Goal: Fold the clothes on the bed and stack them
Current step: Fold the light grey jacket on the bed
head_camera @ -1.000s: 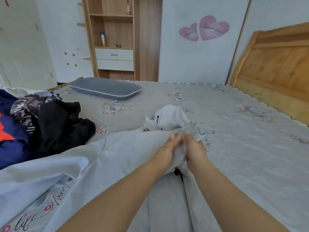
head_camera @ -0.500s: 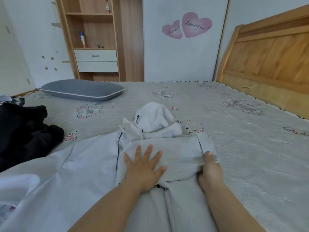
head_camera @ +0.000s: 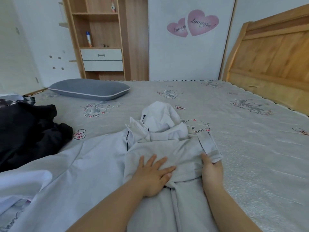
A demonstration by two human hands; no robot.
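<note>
A pale grey-white hooded jacket (head_camera: 167, 144) lies spread on the bed (head_camera: 242, 148) in front of me, its hood (head_camera: 158, 118) bunched at the far end. My left hand (head_camera: 153, 173) presses flat on the folded-over fabric with its fingers spread. My right hand (head_camera: 211, 169) holds the right edge of the fold, the thumb on top and the fingers tucked under a cuff-like flap (head_camera: 209, 144). More of the jacket (head_camera: 75, 173) spreads out to the left.
A heap of black and dark clothes (head_camera: 28, 131) lies at the left of the bed. A grey pillow (head_camera: 88, 89) rests at the far left. The wooden headboard (head_camera: 270, 61) stands on the right, a shelf unit (head_camera: 103, 39) behind.
My hands were together, gripping bunched fabric near the hood. They have moved apart: the left now lies flat on the fold, the right holds its right edge. The view has swung right.
</note>
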